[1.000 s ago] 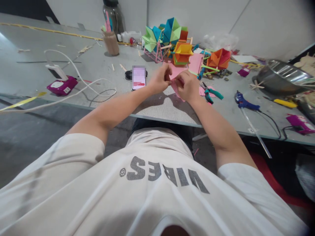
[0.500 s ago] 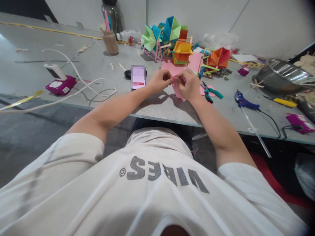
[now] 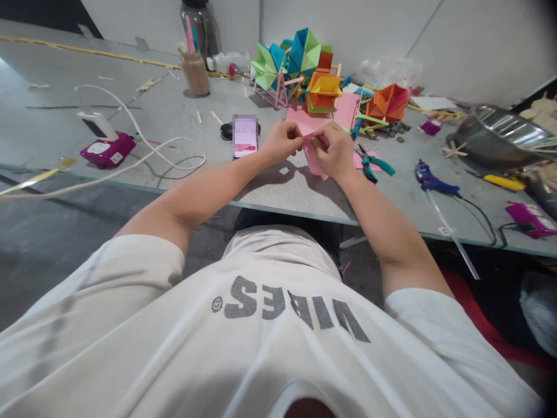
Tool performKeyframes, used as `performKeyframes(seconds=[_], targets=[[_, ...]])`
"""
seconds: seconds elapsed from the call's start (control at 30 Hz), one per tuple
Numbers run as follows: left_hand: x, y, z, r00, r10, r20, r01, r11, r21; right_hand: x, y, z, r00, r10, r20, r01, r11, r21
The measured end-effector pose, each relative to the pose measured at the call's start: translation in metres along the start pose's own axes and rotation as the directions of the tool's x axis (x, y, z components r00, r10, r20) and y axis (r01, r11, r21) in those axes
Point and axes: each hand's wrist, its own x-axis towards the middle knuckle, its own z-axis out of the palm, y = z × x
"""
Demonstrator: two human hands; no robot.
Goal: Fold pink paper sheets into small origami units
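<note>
My left hand [image 3: 284,141] and my right hand [image 3: 334,148] meet over the near part of the table, fingers pinched together. Between their fingertips is a piece of pink paper [image 3: 314,161], part of it hanging below the right hand. The fingers hide much of how it is folded. Flat pink sheets [image 3: 304,119] lie just beyond the hands. Behind them stands a folded-paper model [image 3: 322,93] in orange, yellow, green and blue, with pink sticks at its left. Green-handled pliers [image 3: 378,164] rest to the right of my right hand.
A phone [image 3: 245,136] lies left of my hands. At the right are a blue glue gun [image 3: 437,179], a yellow-handled cutter [image 3: 505,181] and a metal bowl [image 3: 491,139]. A purple power socket [image 3: 108,152] with a white cable sits at the left. A brown jar [image 3: 195,74] stands farther back.
Almost nothing differs. My left fingertips have shifted very slightly left, while the right hand keeps its place at the pink paper.
</note>
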Motion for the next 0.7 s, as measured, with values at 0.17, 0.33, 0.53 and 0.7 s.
performKeyframes(seconds=[0.17, 0.33, 0.53, 0.7], targets=[[0.001, 0.001, 0.0, 1.0, -0.007, -0.013, 0.007, 0.999, 0.041, 0.0, 0.01, 0.006, 1.0, 0.028, 0.013, -0.029, 0.999, 0.035], [0.004, -0.001, 0.0, 0.998, 0.018, -0.063, -0.015, 0.999, 0.043, 0.0, 0.017, 0.009, 1.0, 0.021, 0.013, -0.022, 0.996, 0.081], [0.009, -0.008, -0.002, 0.978, 0.087, -0.19, -0.071, 0.994, 0.088, 0.001, 0.033, 0.007, 0.999, 0.032, 0.043, -0.038, 0.988, 0.147], [0.019, -0.026, -0.003, 0.965, 0.154, -0.211, -0.138, 0.986, 0.09, 0.002, 0.066, 0.016, 0.994, -0.11, 0.017, 0.099, 0.944, 0.316]])
